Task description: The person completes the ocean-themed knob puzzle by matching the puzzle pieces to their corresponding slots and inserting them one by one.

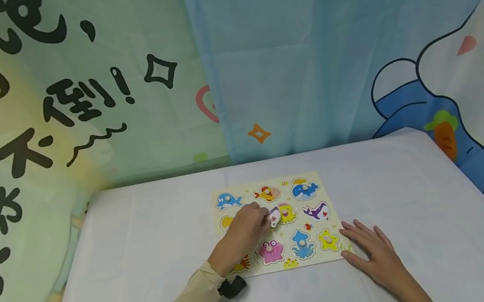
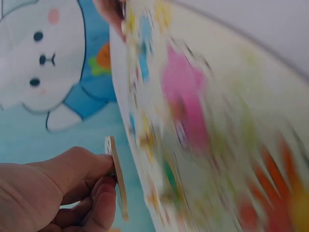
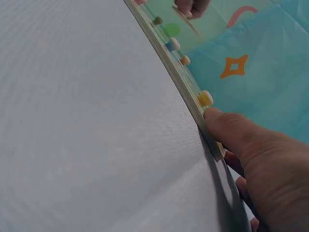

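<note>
Head view: puzzle board (image 1: 284,263) mid-table (image 1: 144,245), left hand (image 1: 245,229) pinching a puzzle piece (image 1: 274,216) above it, right hand (image 1: 372,251) flat, thumb at its corner, bare cloth around; left wrist view: piece edge-on between fingertips (image 2: 104,166); right wrist view: thumb (image 3: 231,128) against board edge

Puzzle board (image 1: 279,225) looks like wood w/ glossy print; tablecloth (image 1: 144,245) matt woven cloth.

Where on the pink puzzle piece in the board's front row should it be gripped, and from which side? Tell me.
Pinch the small round knob at the middle of the pink piece, coming straight down from above. The piece lies flat in the puzzle board, so its edges look hard to reach; the knob stands up.
</note>
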The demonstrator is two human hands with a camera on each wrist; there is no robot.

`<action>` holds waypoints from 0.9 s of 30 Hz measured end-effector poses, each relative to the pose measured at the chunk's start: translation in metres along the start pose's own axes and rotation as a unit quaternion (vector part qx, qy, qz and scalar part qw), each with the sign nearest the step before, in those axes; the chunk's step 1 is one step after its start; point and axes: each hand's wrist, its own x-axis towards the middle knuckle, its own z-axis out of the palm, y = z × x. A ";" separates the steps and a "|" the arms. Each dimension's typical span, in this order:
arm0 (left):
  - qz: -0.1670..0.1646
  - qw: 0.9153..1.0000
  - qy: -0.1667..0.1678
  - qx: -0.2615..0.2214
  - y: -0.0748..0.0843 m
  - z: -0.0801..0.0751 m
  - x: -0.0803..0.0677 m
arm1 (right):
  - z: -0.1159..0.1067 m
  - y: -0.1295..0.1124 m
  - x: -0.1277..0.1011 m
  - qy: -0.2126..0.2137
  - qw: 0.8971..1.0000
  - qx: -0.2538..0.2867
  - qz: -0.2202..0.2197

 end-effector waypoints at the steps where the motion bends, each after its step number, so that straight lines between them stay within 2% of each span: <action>1: 0.004 1.000 -0.006 0.006 0.007 0.003 0.003 | 0.000 0.000 0.000 0.000 1.000 -0.001 -0.002; 5: 0.023 0.999 -0.029 0.033 0.030 0.014 0.019 | 0.001 0.000 0.001 0.000 1.000 -0.004 -0.005; 8: 0.030 0.997 -0.062 0.020 0.045 0.021 0.030 | 0.002 0.002 0.001 0.001 1.000 -0.005 -0.010; 12: 0.016 0.995 -0.100 0.001 0.062 0.030 0.043 | 0.002 0.003 0.000 0.008 1.000 -0.004 -0.020; 16: 0.015 0.992 -0.120 0.031 0.078 0.042 0.059 | 0.001 0.005 -0.003 0.019 0.999 -0.002 -0.027; 21: 0.002 0.990 -0.131 0.056 0.082 0.055 0.071 | 0.002 0.007 -0.004 0.032 0.998 0.006 -0.044; 27: -0.009 0.989 -0.136 0.061 0.079 0.060 0.073 | 0.003 0.006 -0.004 0.034 0.998 0.003 -0.047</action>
